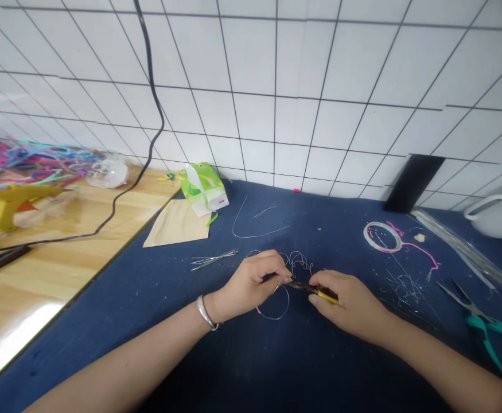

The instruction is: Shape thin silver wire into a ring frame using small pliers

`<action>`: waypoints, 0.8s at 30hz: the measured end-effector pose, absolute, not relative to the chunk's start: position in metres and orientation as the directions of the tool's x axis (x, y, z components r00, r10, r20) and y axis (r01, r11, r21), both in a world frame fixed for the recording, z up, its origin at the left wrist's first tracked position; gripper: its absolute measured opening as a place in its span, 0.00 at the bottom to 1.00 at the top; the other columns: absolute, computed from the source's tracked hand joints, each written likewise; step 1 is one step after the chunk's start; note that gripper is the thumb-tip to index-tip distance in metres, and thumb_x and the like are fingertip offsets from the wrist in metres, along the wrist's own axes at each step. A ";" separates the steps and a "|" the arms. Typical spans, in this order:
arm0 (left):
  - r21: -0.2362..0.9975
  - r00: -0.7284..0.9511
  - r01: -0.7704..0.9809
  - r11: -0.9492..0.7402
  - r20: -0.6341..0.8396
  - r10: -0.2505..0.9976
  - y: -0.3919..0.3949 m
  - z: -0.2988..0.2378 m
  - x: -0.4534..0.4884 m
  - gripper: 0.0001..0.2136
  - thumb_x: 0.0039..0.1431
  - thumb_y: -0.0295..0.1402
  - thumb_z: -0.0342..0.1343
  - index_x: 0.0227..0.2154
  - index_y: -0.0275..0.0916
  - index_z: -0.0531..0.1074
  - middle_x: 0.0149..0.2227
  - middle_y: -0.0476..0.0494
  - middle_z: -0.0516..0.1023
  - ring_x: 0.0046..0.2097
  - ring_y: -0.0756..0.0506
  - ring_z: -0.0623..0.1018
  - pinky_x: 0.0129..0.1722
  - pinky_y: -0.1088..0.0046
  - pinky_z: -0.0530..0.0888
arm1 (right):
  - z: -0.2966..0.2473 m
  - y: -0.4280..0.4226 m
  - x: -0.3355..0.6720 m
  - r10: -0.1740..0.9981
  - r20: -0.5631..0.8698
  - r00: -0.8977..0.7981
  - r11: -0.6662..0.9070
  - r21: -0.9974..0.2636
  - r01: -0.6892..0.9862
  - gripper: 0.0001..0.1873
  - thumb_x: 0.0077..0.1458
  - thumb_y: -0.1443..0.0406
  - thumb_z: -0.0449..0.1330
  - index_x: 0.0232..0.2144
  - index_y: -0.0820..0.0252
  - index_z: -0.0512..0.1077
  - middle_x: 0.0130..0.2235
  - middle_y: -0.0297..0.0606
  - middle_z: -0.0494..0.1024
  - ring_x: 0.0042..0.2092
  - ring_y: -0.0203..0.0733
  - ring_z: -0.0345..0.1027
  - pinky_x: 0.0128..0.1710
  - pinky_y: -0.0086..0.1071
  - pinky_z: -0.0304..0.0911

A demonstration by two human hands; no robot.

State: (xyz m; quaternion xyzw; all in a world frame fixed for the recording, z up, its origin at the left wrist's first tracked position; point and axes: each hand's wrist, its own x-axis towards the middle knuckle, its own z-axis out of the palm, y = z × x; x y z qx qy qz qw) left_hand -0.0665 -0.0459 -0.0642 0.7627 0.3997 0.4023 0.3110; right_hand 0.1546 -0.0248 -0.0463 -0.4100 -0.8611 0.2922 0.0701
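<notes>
My left hand (259,281), with a silver bangle on its wrist, pinches a thin silver wire. Below its fingers the wire hangs in a loop (288,307), with a few pink beads (258,310) on its left side. My right hand (341,292) is closed around pliers (328,295) with a yellow handle. The dark jaws of the pliers reach left to my left fingertips and meet the wire there; the exact grip is hidden. Behind my hands lie curled wire pieces (300,261) on the dark blue cloth.
Straight wires (211,260) and a beige sheet (177,223) lie left, by a green-white packet (203,186). To the right are a white ring (366,235) with pink beads, wire scraps (408,287) and teal-handled pliers (487,327). A yellow glue gun (10,206) rests on the wooden table.
</notes>
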 end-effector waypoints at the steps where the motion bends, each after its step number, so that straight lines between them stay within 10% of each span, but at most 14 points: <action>1: 0.777 0.374 0.371 -0.508 0.375 0.848 -0.046 -0.064 -0.066 0.06 0.55 0.22 0.50 0.31 0.36 0.72 0.30 0.45 0.71 0.34 0.50 0.71 0.33 0.73 0.69 | -0.046 -0.025 0.154 0.749 -0.121 -0.652 0.495 -0.553 0.671 0.06 0.52 0.64 0.54 0.34 0.56 0.67 0.30 0.32 0.70 0.31 0.36 0.62 0.31 0.30 0.55; 24: 0.994 0.115 0.023 -0.110 0.107 0.988 -0.041 -0.067 -0.072 0.04 0.54 0.31 0.55 0.29 0.35 0.68 0.26 0.50 0.67 0.30 0.53 0.66 0.31 0.76 0.64 | -0.055 -0.020 0.155 0.781 -0.058 -0.622 0.418 -0.692 0.589 0.07 0.51 0.65 0.55 0.35 0.56 0.66 0.32 0.32 0.69 0.32 0.34 0.62 0.32 0.29 0.59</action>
